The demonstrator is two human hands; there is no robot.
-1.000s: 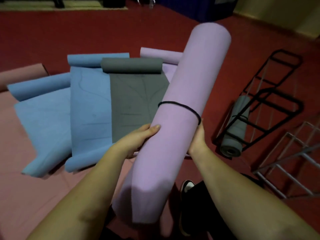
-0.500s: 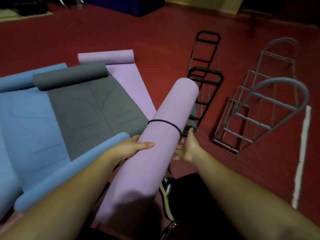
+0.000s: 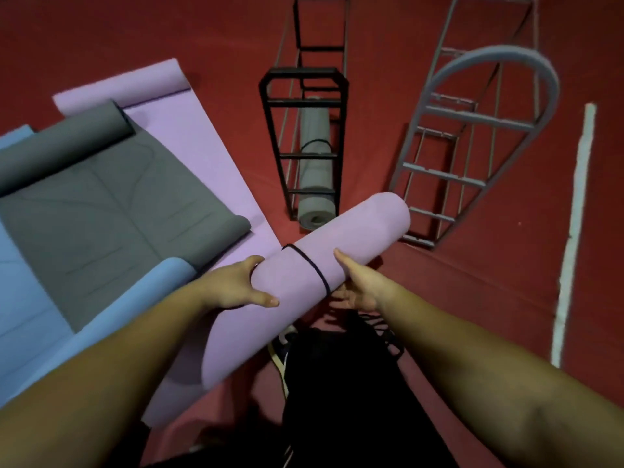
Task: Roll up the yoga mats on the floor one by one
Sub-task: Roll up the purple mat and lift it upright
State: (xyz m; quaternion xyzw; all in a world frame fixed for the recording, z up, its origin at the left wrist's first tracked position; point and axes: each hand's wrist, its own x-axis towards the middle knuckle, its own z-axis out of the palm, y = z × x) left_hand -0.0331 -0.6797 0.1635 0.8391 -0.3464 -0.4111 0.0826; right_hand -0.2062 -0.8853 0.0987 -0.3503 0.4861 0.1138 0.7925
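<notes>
Overlapping blue, grey and purple flat mats are spread over the left of the frame; a rolled purple mat, bound by a black band, is held at centre, gripped by the left hand and cradled by the right hand with thumb on top, below a black rack
</notes>
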